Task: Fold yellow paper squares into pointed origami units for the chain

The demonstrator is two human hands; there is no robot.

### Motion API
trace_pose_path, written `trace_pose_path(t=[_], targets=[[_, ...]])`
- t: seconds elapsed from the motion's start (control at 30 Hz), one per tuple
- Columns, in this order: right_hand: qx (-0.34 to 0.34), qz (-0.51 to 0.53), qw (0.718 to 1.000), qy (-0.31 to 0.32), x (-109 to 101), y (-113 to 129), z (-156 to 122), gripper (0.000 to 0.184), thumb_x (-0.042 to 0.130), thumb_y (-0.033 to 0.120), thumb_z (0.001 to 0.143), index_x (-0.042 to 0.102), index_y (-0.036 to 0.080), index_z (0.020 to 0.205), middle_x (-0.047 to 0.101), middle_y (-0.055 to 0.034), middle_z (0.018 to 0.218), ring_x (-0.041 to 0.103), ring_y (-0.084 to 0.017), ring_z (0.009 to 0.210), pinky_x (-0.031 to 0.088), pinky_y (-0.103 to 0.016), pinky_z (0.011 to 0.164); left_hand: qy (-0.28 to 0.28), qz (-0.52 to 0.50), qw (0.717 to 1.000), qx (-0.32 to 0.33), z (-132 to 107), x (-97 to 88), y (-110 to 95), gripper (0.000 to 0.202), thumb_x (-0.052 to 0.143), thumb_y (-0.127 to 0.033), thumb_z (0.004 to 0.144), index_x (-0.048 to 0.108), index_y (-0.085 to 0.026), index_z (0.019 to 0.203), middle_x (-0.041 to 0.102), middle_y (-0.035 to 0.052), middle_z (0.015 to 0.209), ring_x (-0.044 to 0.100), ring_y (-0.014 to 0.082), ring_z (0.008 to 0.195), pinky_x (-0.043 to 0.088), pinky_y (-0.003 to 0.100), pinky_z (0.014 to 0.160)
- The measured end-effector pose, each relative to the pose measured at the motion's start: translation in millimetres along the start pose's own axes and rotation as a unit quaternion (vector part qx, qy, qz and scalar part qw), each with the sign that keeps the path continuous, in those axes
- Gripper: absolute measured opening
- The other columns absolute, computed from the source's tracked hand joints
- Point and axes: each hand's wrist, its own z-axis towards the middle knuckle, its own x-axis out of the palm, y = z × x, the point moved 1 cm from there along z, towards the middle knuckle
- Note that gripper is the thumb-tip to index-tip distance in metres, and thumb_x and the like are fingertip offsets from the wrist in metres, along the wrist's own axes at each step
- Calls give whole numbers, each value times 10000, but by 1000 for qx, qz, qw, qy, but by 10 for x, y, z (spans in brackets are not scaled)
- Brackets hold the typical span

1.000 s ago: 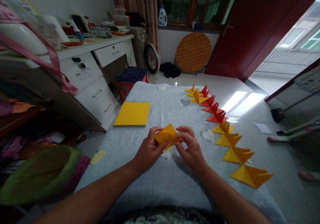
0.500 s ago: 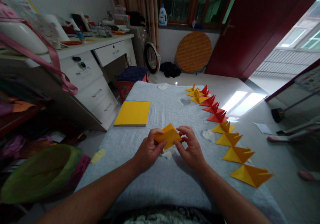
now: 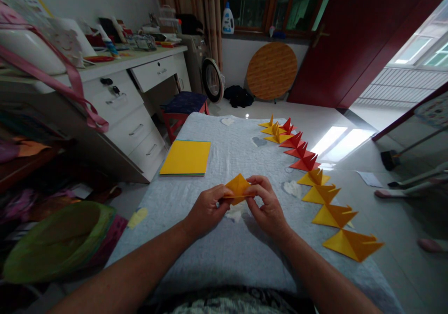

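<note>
A folded orange-yellow paper piece (image 3: 238,186) is held just above the grey cloth-covered table (image 3: 210,253) by both hands. My left hand (image 3: 207,207) pinches its left side with closed fingers. My right hand (image 3: 266,204) pinches its right side, fingers curled over the top edge. A row of finished folded paper shapes, yellow (image 3: 352,244) near me and red (image 3: 301,153) farther away, runs along the table's right edge. A stack of square yellow paper sheets (image 3: 186,157) lies at the table's left side.
A white desk with drawers (image 3: 140,94) stands to the left, a red stool (image 3: 184,106) behind the table, a green basket (image 3: 52,241) at lower left. A round wooden board (image 3: 272,71) leans on the far wall. Another person's feet (image 3: 402,190) show at right.
The paper piece has been turned and flattened lower between the hands; the hands dropped slightly toward the table and closed in on its edges.
</note>
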Motion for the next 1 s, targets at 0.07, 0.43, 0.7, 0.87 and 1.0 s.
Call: trace_pose_path(t=[0.07,0.43,0.7,0.87,1.0], targets=[[-5,7,1000,5,6,-5,1,212,520,57,861,607,243,917,567,-60,1077,593,-197,1031,523,-337,871,-6,0,1000,3,3,0,9,217,556,-76,806,676,-188,948,716,24,851,671,148,768,520,251,730],[-4,-12,1000,17,14,-4,-28,276,523,29,838,642,260,933,537,-58,1138,583,-206,1057,518,-374,884,-21,27,998,50,49,-69,-9,191,637,-151,842,755,-222,975,709,35,819,632,180,805,506,301,750],[19,-9,998,-67,-3,-23,-21,331,576,120,850,567,259,1150,572,-59,1064,588,-191,912,527,-325,727,-38,15,999,29,16,-72,32,224,617,-152,866,756,-211,1032,699,49,877,655,171,803,538,273,726],[87,-20,992,-91,-12,-59,-27,120,603,187,866,574,229,975,609,3,806,585,-150,703,504,-288,661,-42,5,998,35,30,-92,5,249,598,-124,860,767,-221,1014,649,37,859,632,159,799,534,250,713],[118,-11,989,-91,-14,-72,-21,31,614,225,873,599,219,847,632,7,739,602,-148,669,502,-280,651,-43,5,999,30,34,-108,-12,264,601,-108,848,770,-219,1019,636,38,869,638,159,803,537,251,723]])
